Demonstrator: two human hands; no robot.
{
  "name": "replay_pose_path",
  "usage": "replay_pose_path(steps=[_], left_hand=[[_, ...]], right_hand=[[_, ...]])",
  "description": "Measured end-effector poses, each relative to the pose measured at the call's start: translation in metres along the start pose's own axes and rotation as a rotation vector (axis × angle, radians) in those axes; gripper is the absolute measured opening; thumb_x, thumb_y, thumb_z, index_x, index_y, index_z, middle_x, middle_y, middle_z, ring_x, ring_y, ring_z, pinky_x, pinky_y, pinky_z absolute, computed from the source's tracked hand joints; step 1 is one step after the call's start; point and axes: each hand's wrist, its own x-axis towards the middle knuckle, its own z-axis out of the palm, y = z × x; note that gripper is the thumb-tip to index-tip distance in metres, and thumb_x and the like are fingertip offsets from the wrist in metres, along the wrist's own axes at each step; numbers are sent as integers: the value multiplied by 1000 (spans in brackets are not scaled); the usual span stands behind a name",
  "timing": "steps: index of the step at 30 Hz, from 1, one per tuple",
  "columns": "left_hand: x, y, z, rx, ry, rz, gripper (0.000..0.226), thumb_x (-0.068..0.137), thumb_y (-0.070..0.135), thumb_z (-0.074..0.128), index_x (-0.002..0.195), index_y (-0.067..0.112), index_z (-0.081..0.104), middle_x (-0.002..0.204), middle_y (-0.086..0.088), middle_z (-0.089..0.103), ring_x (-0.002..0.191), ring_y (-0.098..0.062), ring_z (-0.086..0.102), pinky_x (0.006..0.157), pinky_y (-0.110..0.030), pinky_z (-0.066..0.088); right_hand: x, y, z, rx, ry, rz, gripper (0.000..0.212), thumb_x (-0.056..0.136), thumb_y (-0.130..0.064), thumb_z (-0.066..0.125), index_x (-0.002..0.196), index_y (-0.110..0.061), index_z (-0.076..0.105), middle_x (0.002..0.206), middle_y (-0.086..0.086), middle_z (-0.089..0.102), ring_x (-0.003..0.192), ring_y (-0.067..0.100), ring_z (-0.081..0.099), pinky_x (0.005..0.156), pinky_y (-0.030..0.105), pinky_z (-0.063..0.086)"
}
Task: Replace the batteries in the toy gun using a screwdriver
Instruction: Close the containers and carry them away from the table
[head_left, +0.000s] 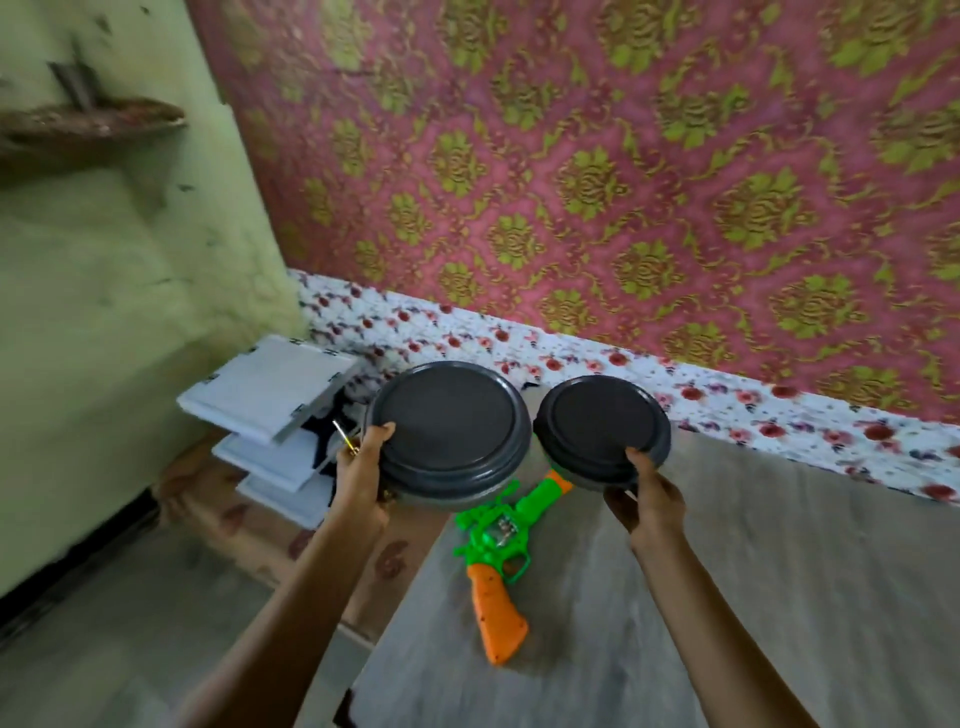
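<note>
Grey plastic fills both hands: the left hand (363, 470) is closed around the near-left rim of a large round container with a dark grey lid (449, 434), thumb pressed on the lid's edge and fingers curled out of sight beneath. The same grip also traps a thin screwdriver with a yellow handle (345, 436), whose metal shaft pokes up and away just left of the thumb. The right hand (647, 496) grips a smaller round container with a dark grey lid (602, 428) at its near-right edge, thumb on top of the lid, fingers wrapped under the base. Both containers are held up, nearly touching each other. Below and between the two grips, the green and orange plastic toy gun (496, 551) lies flat on the pale wood-grain counter (727, 597), its orange handle pointing toward the person and its barrel running under the smaller container. Left of the left grip, white flat boxes (265, 395) are stacked.
</note>
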Motion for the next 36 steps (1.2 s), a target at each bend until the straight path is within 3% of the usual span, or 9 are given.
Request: replay_pose_path(steps=[5,7,15,18,21,26,29,31,36], left_hand=[[7,23,-54,-84,40,-14,54,79,31,68,126,13,49,108,-11,64,84,-25,63,61,-34,56],[15,35,-79,-116,52,10,53,81,28,66,128,12,48,108,-12,64,86,-25,63,63,-35,55],[83,83,-195,-161,155,39,54,80,27,68,127,10,48,108,-12,63,87,-26,63,59,-33,50],[107,100,-234,-138,162,34,53,80,27,67,126,9,47,109,-11,60,91,-27,61,55,-31,46],[135,125,-270,-125,173,25,63,73,33,71,127,10,47,110,-12,59,94,-29,61,53,-31,46],[185,148,-305,-132,207,8,65,72,34,71,128,12,45,114,-12,57,96,-26,60,59,-33,49],[216,155,-320,-150,237,-9,62,76,32,70,128,13,43,115,-11,57,97,-27,60,65,-35,51],[239,158,-327,-148,266,-26,54,81,29,67,126,13,42,111,-9,56,92,-24,59,68,-38,49],[292,174,-334,-117,301,3,34,84,27,63,109,13,45,84,-4,52,63,-14,50,39,-18,33]], right_hand=[[-7,31,45,-117,-47,6,47,73,-24,77,111,-4,57,102,13,61,72,21,61,54,32,51],[-10,48,68,-138,-62,7,54,72,-25,77,117,-2,56,103,14,62,75,22,61,53,31,52],[-37,141,173,-272,-47,36,55,70,-32,77,113,-4,58,120,16,60,96,30,60,79,44,52],[-55,170,214,-360,2,99,86,66,-47,76,137,-11,42,141,10,44,124,32,46,95,51,42],[-69,200,255,-341,-52,165,121,38,-63,78,142,-20,34,143,7,40,124,31,44,93,51,43],[-73,233,310,-384,-81,151,96,67,-48,77,145,-18,29,146,6,36,129,29,40,94,49,40],[-63,251,342,-373,-83,165,95,68,-42,78,145,-18,29,144,9,39,124,30,45,96,49,46],[-54,265,365,-351,-76,165,87,65,-45,79,137,-17,39,136,7,46,116,29,52,91,48,50],[-29,299,428,-368,-54,181,76,69,-33,79,133,-11,45,129,5,49,119,27,49,90,40,46]])
